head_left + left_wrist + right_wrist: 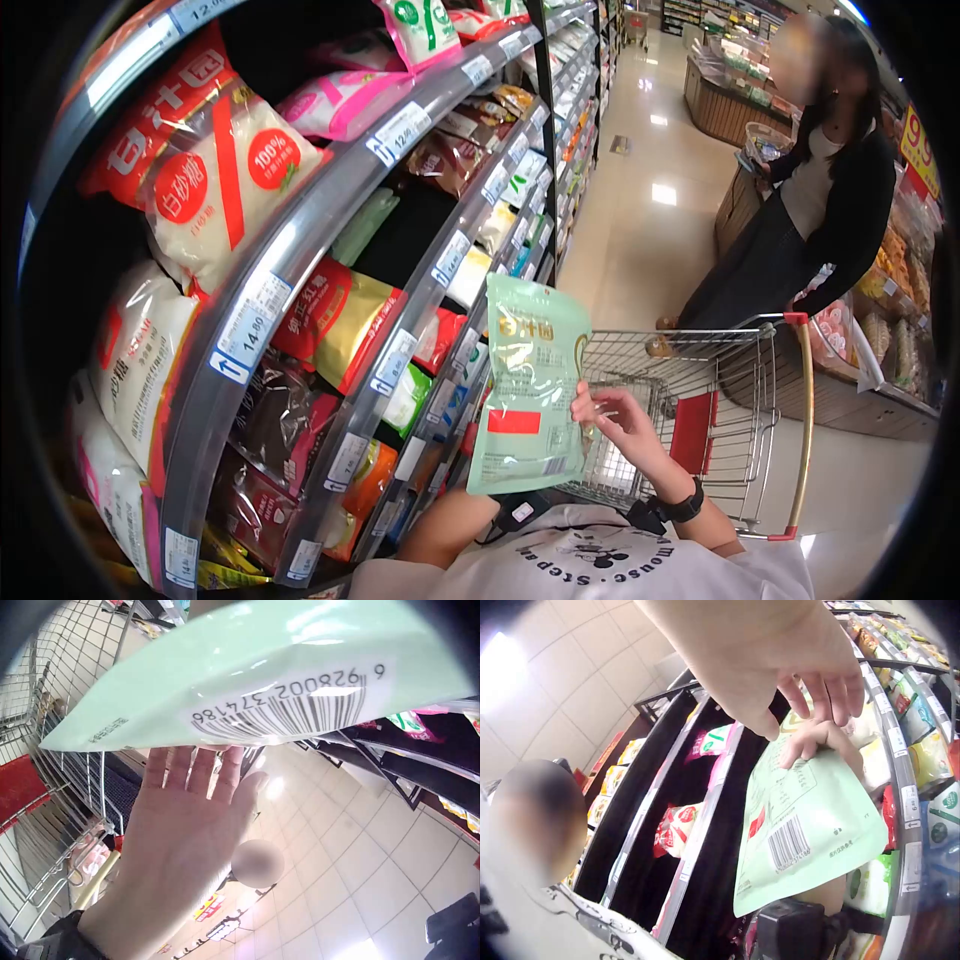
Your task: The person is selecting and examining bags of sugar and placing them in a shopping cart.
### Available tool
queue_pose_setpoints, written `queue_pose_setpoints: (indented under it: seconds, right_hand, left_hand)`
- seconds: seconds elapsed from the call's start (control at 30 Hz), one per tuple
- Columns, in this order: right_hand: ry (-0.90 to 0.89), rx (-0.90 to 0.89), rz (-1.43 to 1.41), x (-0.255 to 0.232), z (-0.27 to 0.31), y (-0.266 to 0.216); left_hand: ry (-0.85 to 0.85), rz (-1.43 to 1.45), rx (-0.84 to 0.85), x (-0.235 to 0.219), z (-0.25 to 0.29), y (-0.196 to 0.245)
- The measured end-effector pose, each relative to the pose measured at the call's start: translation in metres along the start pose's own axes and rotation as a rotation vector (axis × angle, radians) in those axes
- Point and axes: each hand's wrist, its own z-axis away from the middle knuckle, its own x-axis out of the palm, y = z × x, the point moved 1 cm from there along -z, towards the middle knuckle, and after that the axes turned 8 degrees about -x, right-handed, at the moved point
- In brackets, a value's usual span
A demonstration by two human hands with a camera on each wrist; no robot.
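A pale green pouch [530,400], its back label, red block and barcode visible, hangs in front of the shirt in the head view. My left hand [821,742] grips its side, fingers bent over the printed face in the right wrist view; most of that hand is behind the pouch in the head view. Beside the pouch's right edge is my right hand [630,425], with a black watch on its wrist. Its palm and loosely extended fingers show under the pouch in the left wrist view [184,825]. Whether its fingertips touch the pouch I cannot tell.
Shelves [245,340] with sugar bags [215,175] and price tags line the left. A metal shopping cart [803,430] stands at the right. A person in dark clothes [840,200] stands beyond it, near display counters [735,110]. The tiled aisle [640,200] runs ahead.
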Motion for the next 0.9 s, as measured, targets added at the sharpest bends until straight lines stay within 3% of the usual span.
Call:
queue_pose_setpoints:
  seconds: [0.1,0.13,0.23,0.3,0.33,0.43,0.47,0.57,0.67,0.9]
  right_hand:
    - [0.0,-0.012,0.037,-0.002,0.009,-0.006]
    - [-0.01,0.004,-0.009,-0.001,0.012,-0.014]
    - [-0.117,0.052,-0.321,-0.004,0.016,-0.025]
    - [-0.102,0.107,-0.171,-0.005,0.024,-0.011]
    - [-0.009,0.249,-0.176,-0.004,0.025,-0.009]
    - [0.032,0.433,-0.03,-0.011,0.025,0.014]
    - [0.113,0.338,-0.061,-0.01,0.024,0.017]
    - [0.137,0.353,-0.005,-0.019,0.026,0.011]
    - [0.144,0.27,-0.142,-0.033,0.028,0.022]
    - [0.127,0.25,-0.234,-0.032,0.029,0.007]
  left_hand:
    - [0.105,-0.183,0.112,0.026,0.006,0.002]
    - [0.191,-0.365,0.094,0.013,0.009,0.008]
    - [0.725,-0.658,0.159,0.005,0.007,0.015]
    - [0.94,-0.82,0.401,-0.027,0.005,0.02]
    - [0.886,-0.827,0.459,-0.038,0.007,0.022]
    - [0.939,-1.007,0.475,-0.035,0.01,0.018]
    - [0.928,-1.045,0.48,-0.028,0.011,0.016]
    - [0.806,-1.044,0.523,-0.017,0.012,0.014]
    - [0.641,-0.96,0.405,0.001,0.021,0.018]
    - [0.567,-1.127,0.522,0.028,0.023,0.016]
